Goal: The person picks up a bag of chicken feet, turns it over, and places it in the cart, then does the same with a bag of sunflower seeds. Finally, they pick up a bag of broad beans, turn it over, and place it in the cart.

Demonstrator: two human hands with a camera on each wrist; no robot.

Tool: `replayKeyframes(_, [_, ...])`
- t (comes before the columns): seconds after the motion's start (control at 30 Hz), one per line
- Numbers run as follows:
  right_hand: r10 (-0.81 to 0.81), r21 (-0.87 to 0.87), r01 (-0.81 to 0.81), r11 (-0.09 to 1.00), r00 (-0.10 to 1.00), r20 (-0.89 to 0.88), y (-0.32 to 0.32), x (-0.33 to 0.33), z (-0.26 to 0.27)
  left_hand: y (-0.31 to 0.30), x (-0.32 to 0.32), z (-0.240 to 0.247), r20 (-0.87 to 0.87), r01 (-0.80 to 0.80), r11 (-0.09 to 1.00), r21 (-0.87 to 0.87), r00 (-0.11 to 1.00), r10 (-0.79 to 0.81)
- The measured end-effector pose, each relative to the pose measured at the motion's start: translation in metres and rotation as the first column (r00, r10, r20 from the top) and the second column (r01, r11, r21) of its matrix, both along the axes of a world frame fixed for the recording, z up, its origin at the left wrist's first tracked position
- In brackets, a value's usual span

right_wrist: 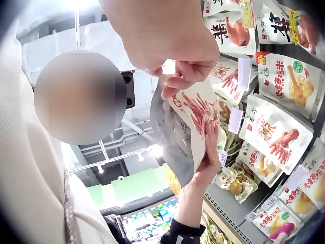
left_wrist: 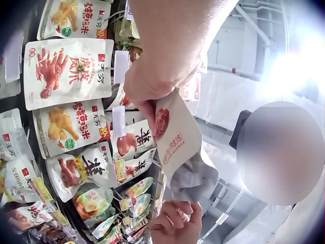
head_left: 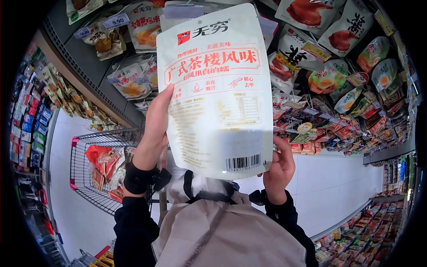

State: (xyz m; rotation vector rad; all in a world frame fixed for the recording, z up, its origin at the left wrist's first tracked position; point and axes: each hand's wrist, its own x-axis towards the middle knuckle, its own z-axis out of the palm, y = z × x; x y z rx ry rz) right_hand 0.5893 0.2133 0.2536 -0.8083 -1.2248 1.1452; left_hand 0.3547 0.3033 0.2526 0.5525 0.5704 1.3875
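Observation:
A white snack pouch [head_left: 213,107] is held up, its printed back with red lettering and a barcode facing the head camera. My left hand [head_left: 156,120] grips its left edge, thumb on the printed side; the fingers lie behind it in that view. At the lower right corner my right hand [head_left: 280,171] pinches the pouch with curled fingers. Chicken feet are pictured on the pouch's front [right_wrist: 195,109] in the right wrist view, where the left fingers [right_wrist: 210,137] spread against it. The silvery bottom shows in the left wrist view, close above the right hand [left_wrist: 175,223].
Packaged snacks [head_left: 307,13] hang on hooks with price tags in front of me. A wire shopping cart [head_left: 72,184] holding red packages stands at the left. More stocked shelves [head_left: 29,120] line the far left, and packets [head_left: 356,236] fill a display at lower right.

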Motion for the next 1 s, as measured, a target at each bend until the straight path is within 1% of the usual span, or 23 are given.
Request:
replayKeyframes(0.07, [0.100, 0.042, -0.099, 0.994, 0.994, -0.030, -0.001, 0.005, -0.003, 0.000, 0.000, 0.000, -0.003, -0.004, 1.000, 0.000, 1.000, 0.004])
replayKeyframes(0.17, [0.145, 0.068, -0.141, 0.988, 0.987, -0.069, -0.002, 0.005, -0.008, -0.001, 0.000, 0.000, -0.008, -0.008, 1.000, 0.004, 1.000, 0.008])
replayKeyframes(0.37, [0.120, 0.018, -0.119, 0.993, 0.991, -0.062, -0.011, 0.002, -0.007, -0.003, 0.002, -0.003, -0.026, 0.007, 1.000, 0.006, 1.000, -0.007])
replayKeyframes(0.47, [0.151, 0.042, -0.148, 0.988, 0.986, -0.076, -0.011, 0.007, -0.011, -0.004, 0.006, -0.003, -0.015, 0.020, 1.000, 0.018, 1.000, -0.020])
replayKeyframes(0.57, [0.013, 0.011, -0.013, 1.000, 1.000, 0.017, -0.010, 0.007, -0.007, -0.004, 0.012, -0.002, -0.019, 0.025, 0.999, 0.025, 1.000, -0.024])
replayKeyframes(0.73, [0.032, 0.036, -0.032, 0.999, 0.999, -0.005, -0.005, 0.017, -0.010, -0.007, 0.021, 0.000, -0.030, 0.005, 1.000, 0.030, 1.000, -0.004])
replayKeyframes(0.77, [0.039, 0.039, -0.039, 0.998, 0.999, -0.009, -0.005, 0.020, -0.012, -0.007, 0.024, 0.000, -0.049, 0.012, 1.000, 0.026, 0.999, -0.011])
replayKeyframes(0.83, [-0.029, 0.030, 0.029, 0.999, 1.000, -0.011, -0.003, 0.028, -0.017, -0.008, 0.031, 0.001, -0.089, -0.008, 1.000, 0.018, 0.996, 0.009])
replayKeyframes(0.9, [-0.061, 0.009, 0.061, 0.998, 0.998, -0.034, 0.003, 0.033, -0.018, -0.008, 0.035, -0.007, -0.204, -0.047, 0.998, 0.051, 0.977, 0.057])
replayKeyframes(0.93, [-0.094, -0.065, 0.090, 0.994, 0.993, -0.066, 0.008, 0.036, -0.020, -0.009, 0.043, -0.005, -0.210, -0.091, 0.995, 0.031, 0.973, 0.096])
replayKeyframes(0.97, [-0.075, -0.034, 0.073, 0.997, 0.995, -0.061, 0.016, 0.047, -0.032, -0.013, 0.050, 0.002, -0.210, -0.078, 0.996, 0.043, 0.974, 0.086])
replayKeyframes(1.0, [-0.042, -0.044, 0.039, 0.998, 0.997, -0.071, 0.022, 0.054, -0.038, -0.012, 0.053, -0.003, -0.231, -0.062, 0.998, 0.026, 0.971, 0.066])
